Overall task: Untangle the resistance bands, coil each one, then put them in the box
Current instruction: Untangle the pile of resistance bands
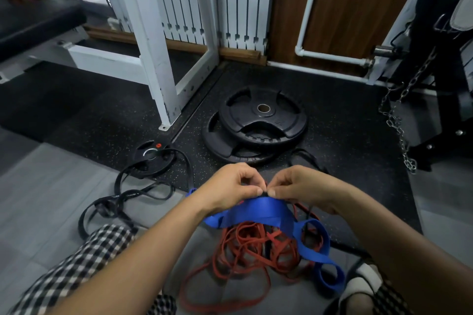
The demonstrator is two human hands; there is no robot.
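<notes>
My left hand point(225, 186) and right hand point(304, 188) meet at centre, thumbs and forefingers pinched tight on top edge of wide blue band point(261, 212); blue band drapes down toward 5 o'clock, looped through red band tangle point(245, 250) heaped on floor at 6 o'clock; black band point(120, 199) sprawled at 9 o'clock, apart; stacked weight plates point(261, 123) at 12 o'clock; checked trouser leg point(76, 268) at 8 o'clock.

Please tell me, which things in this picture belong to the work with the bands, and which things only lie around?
Belong to the job:
blue band, pinched by left hand and right hand
red band, tangled beneath
black band, on the floor to the left

Just lying about:
stacked weight plates
small plate
chain
white rack frame
</notes>
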